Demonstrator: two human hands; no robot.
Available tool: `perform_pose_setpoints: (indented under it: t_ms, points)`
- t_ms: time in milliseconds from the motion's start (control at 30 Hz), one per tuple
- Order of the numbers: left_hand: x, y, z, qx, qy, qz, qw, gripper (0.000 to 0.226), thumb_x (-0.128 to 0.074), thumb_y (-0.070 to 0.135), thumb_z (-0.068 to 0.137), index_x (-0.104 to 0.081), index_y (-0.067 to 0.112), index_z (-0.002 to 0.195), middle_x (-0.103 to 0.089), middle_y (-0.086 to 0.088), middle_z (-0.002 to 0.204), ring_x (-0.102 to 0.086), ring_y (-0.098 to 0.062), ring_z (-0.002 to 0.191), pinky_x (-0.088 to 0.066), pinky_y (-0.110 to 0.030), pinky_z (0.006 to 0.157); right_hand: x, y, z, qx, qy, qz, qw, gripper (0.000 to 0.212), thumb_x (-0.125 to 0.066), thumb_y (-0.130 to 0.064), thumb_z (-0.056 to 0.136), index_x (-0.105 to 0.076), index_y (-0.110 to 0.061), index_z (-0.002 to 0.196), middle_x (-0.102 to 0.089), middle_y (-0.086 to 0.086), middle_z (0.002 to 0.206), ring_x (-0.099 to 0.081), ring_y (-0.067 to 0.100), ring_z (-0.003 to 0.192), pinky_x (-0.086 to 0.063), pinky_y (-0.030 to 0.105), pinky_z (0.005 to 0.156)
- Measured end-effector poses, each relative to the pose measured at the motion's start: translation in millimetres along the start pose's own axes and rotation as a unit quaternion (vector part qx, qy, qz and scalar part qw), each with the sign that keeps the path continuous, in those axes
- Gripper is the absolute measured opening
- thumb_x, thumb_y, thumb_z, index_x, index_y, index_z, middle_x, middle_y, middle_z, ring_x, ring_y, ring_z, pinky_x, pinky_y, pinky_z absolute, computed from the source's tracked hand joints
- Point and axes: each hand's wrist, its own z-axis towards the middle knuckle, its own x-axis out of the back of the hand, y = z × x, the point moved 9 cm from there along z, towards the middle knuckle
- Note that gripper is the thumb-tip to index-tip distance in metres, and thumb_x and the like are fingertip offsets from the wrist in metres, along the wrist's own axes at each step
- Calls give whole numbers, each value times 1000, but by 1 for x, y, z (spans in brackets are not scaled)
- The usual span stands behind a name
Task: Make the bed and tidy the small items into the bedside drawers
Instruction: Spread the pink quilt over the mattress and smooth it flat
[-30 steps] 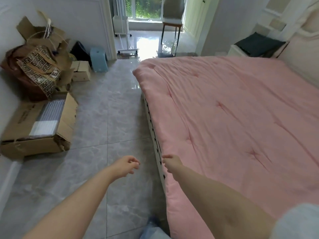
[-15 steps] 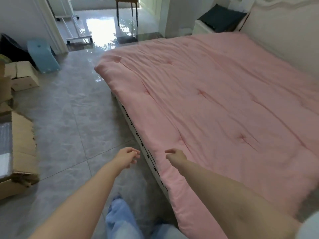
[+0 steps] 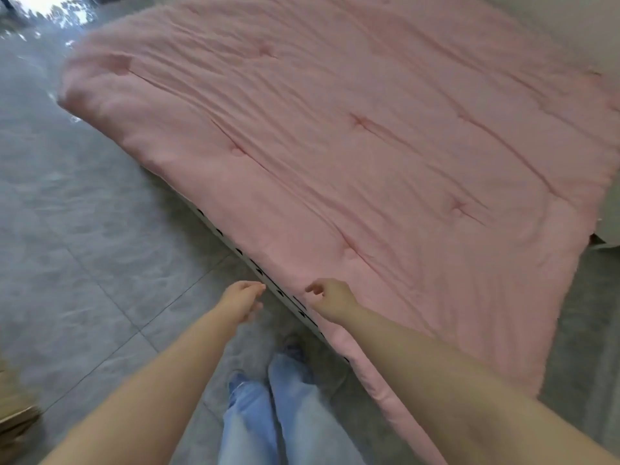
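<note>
We look down on a pink quilt (image 3: 352, 156), spread flat over the bed with tufted dimples and long creases, its near edge hanging over the white bed side (image 3: 285, 295) with its row of dark marks. Our right hand (image 3: 330, 298) sits right at that near edge, fingers curled with thumb and forefinger close together; whether they pinch the fabric we cannot tell through the blur. Our left hand (image 3: 242, 298) hovers just beside the bed side over the grey tiled floor (image 3: 84, 229), fingers loosely bent and holding nothing. Below us, light blue jeans (image 3: 268, 421) and shoe tips stand close to the bed. A cardboard box corner (image 3: 15, 417) shows at the lower left.
</note>
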Motion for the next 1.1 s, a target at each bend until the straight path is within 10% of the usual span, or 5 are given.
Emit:
perform_pose_setpoints:
  t_ms: [433, 700, 900, 1000, 1100]
  points:
    - [-9, 7, 225, -16, 123, -72, 990, 89, -69, 62, 70, -42, 16, 141, -55, -1, 135, -55, -26, 119, -43, -46, 104, -78, 43, 154, 14, 129, -230, 964, 47, -73, -40, 72, -57, -14, 107, -57, 7, 108, -53, 31, 99, -46, 39, 69]
    - [29, -11, 219, -59, 194, -43, 978, 24, -49, 32, 90, -59, 12, 99, -62, -11, 98, -61, -32, 92, -53, -51, 88, -108, -5, 135, 151, 164, -142, 964, 14, -57, -21, 88, -60, -10, 81, -62, 12, 80, -54, 32, 75, -39, 38, 62]
    - [50, -46, 196, 38, 244, 69, 967, 30, -53, 29, 87, -55, 6, 106, -59, -21, 109, -57, -40, 103, -47, -43, 90, -127, -2, 147, 253, -23, -229, 940, 29, -45, -25, 92, -68, -22, 110, -65, 1, 114, -51, 28, 105, -38, 39, 91]
    - [53, 23, 173, -111, 379, 160, 905, 30, -65, 19, 82, -49, 9, 106, -55, -15, 110, -54, -36, 103, -38, -40, 80, -70, -19, 162, 220, 165, -160, 948, 43, -45, -26, 84, -58, -27, 125, -55, 2, 128, -47, 25, 118, -41, 45, 99]
    - [17, 57, 186, -285, 277, 349, 849, 50, -62, 24, 77, -51, 23, 126, -50, -4, 134, -42, -28, 132, -31, -40, 103, -96, 0, 179, 179, 52, -273, 944, 78, -41, -35, 80, -15, -38, 153, 11, 7, 163, 12, 33, 149, -2, 58, 118]
